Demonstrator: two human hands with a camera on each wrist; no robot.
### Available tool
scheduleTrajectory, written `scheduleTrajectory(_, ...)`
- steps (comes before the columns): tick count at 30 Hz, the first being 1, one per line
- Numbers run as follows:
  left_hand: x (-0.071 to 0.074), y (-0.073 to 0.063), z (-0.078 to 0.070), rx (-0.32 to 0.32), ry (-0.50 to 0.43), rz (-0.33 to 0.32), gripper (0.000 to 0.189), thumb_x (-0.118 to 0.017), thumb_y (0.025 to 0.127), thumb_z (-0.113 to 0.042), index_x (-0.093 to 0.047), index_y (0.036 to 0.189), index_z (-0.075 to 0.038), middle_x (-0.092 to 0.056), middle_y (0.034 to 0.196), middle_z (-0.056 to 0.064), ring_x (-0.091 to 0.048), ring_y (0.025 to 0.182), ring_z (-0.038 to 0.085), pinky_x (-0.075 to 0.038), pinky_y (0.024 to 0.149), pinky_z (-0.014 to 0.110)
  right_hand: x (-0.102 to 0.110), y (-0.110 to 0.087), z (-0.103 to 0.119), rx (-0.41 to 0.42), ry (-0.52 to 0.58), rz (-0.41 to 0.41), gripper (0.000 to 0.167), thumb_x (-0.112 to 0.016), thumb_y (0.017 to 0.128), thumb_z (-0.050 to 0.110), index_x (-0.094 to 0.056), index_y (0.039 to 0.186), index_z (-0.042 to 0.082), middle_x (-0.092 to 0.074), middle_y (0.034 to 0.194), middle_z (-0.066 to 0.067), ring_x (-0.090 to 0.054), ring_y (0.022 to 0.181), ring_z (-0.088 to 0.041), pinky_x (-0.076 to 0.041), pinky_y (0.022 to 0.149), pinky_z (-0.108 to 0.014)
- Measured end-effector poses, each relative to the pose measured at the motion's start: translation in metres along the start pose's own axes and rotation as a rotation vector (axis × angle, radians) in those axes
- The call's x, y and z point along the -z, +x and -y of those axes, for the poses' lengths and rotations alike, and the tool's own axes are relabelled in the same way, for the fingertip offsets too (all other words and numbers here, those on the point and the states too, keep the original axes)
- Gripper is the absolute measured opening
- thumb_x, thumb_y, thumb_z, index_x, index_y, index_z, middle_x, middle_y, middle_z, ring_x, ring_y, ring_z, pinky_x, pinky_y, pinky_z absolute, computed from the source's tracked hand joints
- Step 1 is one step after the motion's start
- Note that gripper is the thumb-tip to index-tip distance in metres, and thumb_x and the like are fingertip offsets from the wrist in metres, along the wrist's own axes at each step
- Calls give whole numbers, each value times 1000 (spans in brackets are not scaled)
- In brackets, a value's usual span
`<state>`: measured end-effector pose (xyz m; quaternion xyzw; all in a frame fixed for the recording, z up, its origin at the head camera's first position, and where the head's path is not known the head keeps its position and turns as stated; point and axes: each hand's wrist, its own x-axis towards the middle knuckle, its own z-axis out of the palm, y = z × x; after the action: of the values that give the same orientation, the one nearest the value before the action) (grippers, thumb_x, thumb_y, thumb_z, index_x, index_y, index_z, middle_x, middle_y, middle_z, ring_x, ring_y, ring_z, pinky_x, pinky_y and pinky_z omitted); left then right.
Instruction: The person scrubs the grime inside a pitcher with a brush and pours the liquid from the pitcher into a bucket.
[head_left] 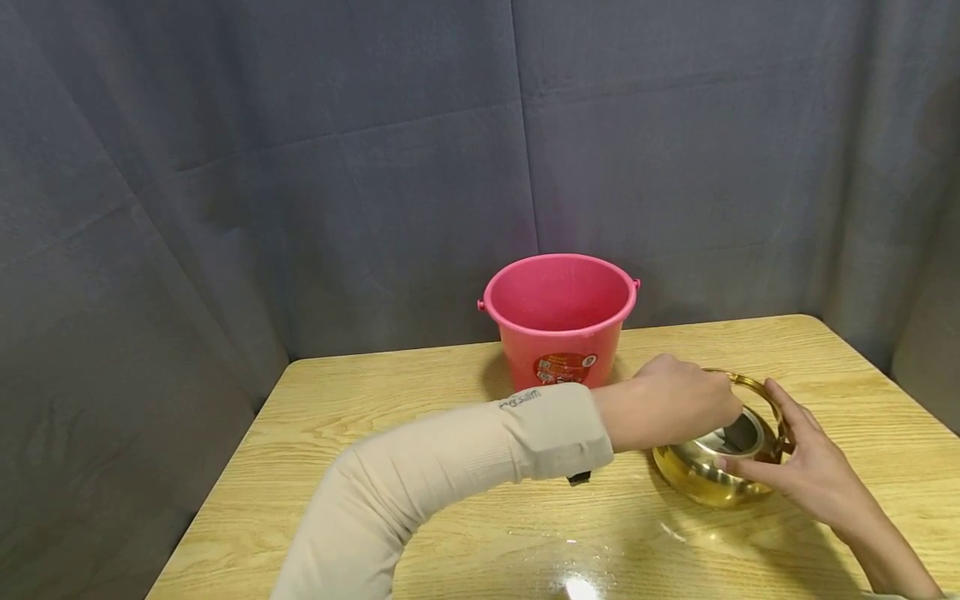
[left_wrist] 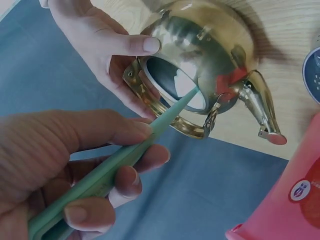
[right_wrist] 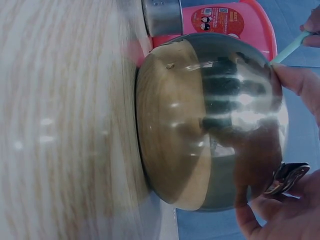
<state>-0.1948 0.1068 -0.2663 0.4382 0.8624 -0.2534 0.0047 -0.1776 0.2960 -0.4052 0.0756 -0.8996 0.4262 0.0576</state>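
A shiny gold kettle (head_left: 708, 485) with no lid stands at the table's right, its hoop handle (left_wrist: 187, 131) folded to one side of the opening. My right hand (head_left: 813, 467) holds it, thumb on the shoulder near the opening and fingers round behind by the handle's base. Over the kettle, my left hand (head_left: 678, 402) grips a light green tapered handle (left_wrist: 112, 167) between thumb and curled fingers. That handle's thin end reaches the opening, where a white patch (left_wrist: 184, 85) shows; I cannot tell whether it belongs to the tool. The spout (left_wrist: 260, 105) points toward the bucket side.
A pink bucket (head_left: 510, 329) stands behind my left forearm at the back of the table (head_left: 360, 400). A metal container (right_wrist: 164, 17) is beside it, hidden by the arm in the head view. Wet drops (head_left: 573, 542) shine near the front. Grey curtain (head_left: 375, 167) surrounds the table.
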Motion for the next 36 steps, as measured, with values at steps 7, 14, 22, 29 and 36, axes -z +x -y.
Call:
scheduleTrajectory(7, -7, -1, 4, 6, -34, -17, 23, -48, 103, -23, -65, 107, -37, -57, 103, -18, -49, 74, 6, -51, 67, 29, 0, 0, -1, 5, -10, -8, 115, -80, 80, 32, 5, 156, 17, -12, 148, -38, -33, 118, -54, -34, 84, -66)
scheduleTrajectory(14, -12, -6, 9, -24, -62, -38, 20, -50, 101, -19, -64, 102, -33, -55, 99, -16, -49, 73, 6, -48, 63, 27, 0, 0, -1, 25, -21, -34, 116, -81, 79, 32, 3, 156, 17, -14, 149, -36, -34, 119, -55, -35, 83, -66)
scheduleTrajectory(22, -21, -9, 11, -16, -56, -79, 20, -51, 99, -15, -62, 93, -32, -54, 89, -15, -47, 69, 7, -46, 59, 27, -1, 1, 0, 20, -10, -19, 116, -81, 79, 33, 5, 156, 18, -12, 149, -37, -32, 121, -57, -34, 84, -69)
scheduleTrajectory(29, -27, -8, 12, -2, -67, -89, 22, -51, 98, -14, -60, 88, -31, -54, 84, -15, -48, 67, 7, -44, 56, 26, -1, 2, 0, 14, -3, -18, 116, -81, 79, 32, 4, 156, 18, -10, 149, -38, -30, 121, -59, -31, 85, -72)
scheduleTrajectory(36, -30, -8, 12, 0, -91, -75, 22, -50, 98, -14, -58, 85, -30, -53, 82, -14, -47, 68, 7, -43, 55, 26, -1, 2, -1, 25, -2, -22, 116, -81, 79, 32, 4, 156, 18, -11, 149, -38, -31, 120, -58, -31, 85, -71)
